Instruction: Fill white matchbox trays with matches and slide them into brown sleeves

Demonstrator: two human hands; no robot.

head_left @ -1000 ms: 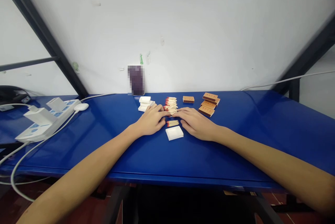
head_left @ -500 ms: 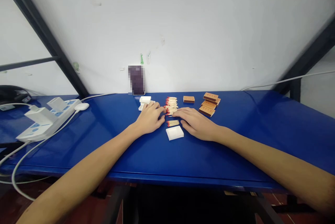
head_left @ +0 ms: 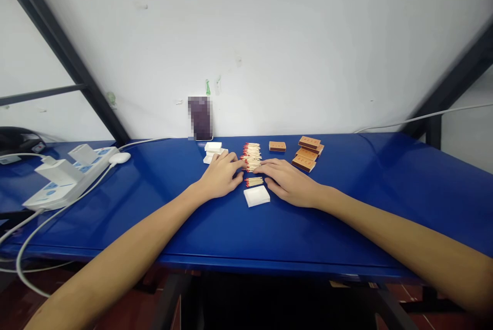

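A pile of red-tipped matches (head_left: pixel 251 154) lies on the blue table (head_left: pixel 346 217). My left hand (head_left: pixel 221 176) rests palm down, its fingertips reaching the pile's left edge. My right hand (head_left: pixel 287 182) lies flat on the other side, fingers stretched toward the pile. Between the two hands lies a small bunch of matches (head_left: pixel 254 181), just behind a white inner matchbox tray (head_left: pixel 257 196). Neither hand visibly grips anything.
More white trays (head_left: pixel 213 152) are stacked behind my left hand. Brown matchbox sleeves (head_left: pixel 308 154) lie at the right, one single sleeve (head_left: pixel 277 146) nearer the pile. A white power strip (head_left: pixel 69 173) with plugs and cables sits far left. A blurred dark object (head_left: pixel 200 118) leans on the wall.
My left hand's fingers shifted slightly at the edge of the pile. My right hand and the other things stayed put.
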